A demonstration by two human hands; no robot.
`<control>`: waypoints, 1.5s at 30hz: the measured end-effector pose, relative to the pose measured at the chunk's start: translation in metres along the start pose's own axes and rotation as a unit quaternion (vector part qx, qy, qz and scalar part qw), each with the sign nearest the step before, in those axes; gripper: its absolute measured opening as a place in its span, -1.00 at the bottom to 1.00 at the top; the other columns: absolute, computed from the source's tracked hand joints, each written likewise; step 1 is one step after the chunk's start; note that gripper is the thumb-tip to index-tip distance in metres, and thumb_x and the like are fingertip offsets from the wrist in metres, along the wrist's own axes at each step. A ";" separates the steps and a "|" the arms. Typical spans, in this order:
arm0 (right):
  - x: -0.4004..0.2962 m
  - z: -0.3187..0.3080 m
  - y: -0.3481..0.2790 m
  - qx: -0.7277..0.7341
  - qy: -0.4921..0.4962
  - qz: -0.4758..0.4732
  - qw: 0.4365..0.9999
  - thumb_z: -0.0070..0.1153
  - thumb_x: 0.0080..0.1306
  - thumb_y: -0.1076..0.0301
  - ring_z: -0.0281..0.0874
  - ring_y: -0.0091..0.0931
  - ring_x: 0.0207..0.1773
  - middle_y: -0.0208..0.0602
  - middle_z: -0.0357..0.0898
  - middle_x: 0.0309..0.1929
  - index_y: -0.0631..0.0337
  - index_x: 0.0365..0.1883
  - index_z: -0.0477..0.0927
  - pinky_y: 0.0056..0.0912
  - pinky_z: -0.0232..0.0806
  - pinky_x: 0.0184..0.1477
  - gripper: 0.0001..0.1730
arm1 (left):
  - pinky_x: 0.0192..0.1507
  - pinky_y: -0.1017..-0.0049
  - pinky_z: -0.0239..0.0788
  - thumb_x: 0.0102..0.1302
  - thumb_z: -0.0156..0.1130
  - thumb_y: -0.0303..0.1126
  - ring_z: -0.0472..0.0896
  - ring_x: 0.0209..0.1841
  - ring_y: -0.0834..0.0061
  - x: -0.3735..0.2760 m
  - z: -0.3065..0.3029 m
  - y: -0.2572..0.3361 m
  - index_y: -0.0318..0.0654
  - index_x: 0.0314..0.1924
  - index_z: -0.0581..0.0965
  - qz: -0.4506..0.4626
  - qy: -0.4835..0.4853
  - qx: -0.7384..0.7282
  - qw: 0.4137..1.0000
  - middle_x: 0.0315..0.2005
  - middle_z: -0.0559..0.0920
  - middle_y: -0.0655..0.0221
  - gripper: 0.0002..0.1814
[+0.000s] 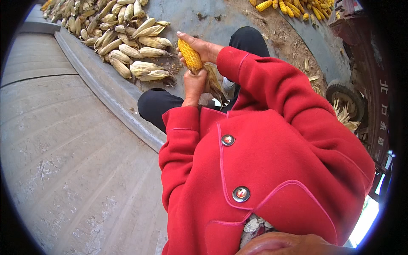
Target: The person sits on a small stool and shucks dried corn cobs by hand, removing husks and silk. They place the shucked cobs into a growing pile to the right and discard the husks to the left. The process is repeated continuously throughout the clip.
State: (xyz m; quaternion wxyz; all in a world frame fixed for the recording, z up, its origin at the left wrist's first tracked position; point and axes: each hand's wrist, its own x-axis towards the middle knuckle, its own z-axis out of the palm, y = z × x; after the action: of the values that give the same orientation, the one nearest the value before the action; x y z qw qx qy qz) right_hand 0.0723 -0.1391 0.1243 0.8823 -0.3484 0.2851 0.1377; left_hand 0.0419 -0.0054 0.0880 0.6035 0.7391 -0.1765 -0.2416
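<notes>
An ear of yellow corn (190, 56) is held between both hands above the ground, its kernels bare. My right hand (200, 47) wraps the upper part of the ear, thumb extended along its tip. Around the base of the same ear, my left hand (195, 83) is closed in a fist. Dry husk leaves (214, 83) hang down beside the left hand, peeled back from the ear. Left of the hands lies a large pile of ears still in pale dry husks (127, 47), the closest ones almost level with my hands.
Husked yellow ears (295, 9) lie heaped at the far right. A dark red vehicle (371, 95) with a tire (346, 97) and writing stands at right. Loose husks (343, 116) lie by the tire. A ridged grey panel (79, 159) with a raised edge runs along the left.
</notes>
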 end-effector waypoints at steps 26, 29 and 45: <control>0.001 0.008 0.015 -0.050 0.033 -0.014 0.998 -0.02 0.16 -0.31 0.46 -0.52 -0.59 -0.36 0.43 -0.55 0.17 -0.37 0.37 -0.47 0.42 -0.52 -0.37 | -0.40 0.49 0.35 0.01 0.17 -0.45 0.54 -0.47 0.59 -0.003 0.001 -0.001 -0.48 -0.45 0.54 -0.073 0.005 -0.094 0.993 -0.57 0.60 0.35 -0.82; 0.006 0.002 0.016 -0.050 0.032 -0.015 0.998 -0.02 0.16 -0.31 0.44 -0.52 -0.59 -0.36 0.41 -0.53 0.17 -0.37 0.37 -0.44 0.41 -0.52 -0.37 | -0.42 0.50 0.35 0.01 0.16 -0.46 0.53 -0.48 0.61 -0.002 0.004 -0.004 -0.48 -0.46 0.53 -0.059 -0.002 -0.092 0.994 -0.58 0.60 0.36 -0.83; 0.004 -0.001 0.015 -0.039 0.012 -0.010 0.999 -0.06 0.14 -0.38 0.48 -0.49 -0.56 -0.33 0.43 -0.55 0.19 -0.33 0.38 -0.38 0.44 -0.50 -0.31 | -0.45 0.43 0.38 -0.02 0.21 -0.37 0.57 -0.53 0.50 -0.001 -0.003 -0.001 -0.49 -0.50 0.53 -0.048 -0.018 0.052 0.997 -0.62 0.61 0.22 -0.76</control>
State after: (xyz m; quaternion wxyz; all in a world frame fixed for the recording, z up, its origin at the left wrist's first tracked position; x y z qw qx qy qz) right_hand 0.0682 -0.1290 0.1132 0.8658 -0.3871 0.2866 0.1355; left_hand 0.0428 -0.0017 0.0873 0.5484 0.7728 -0.1638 -0.2743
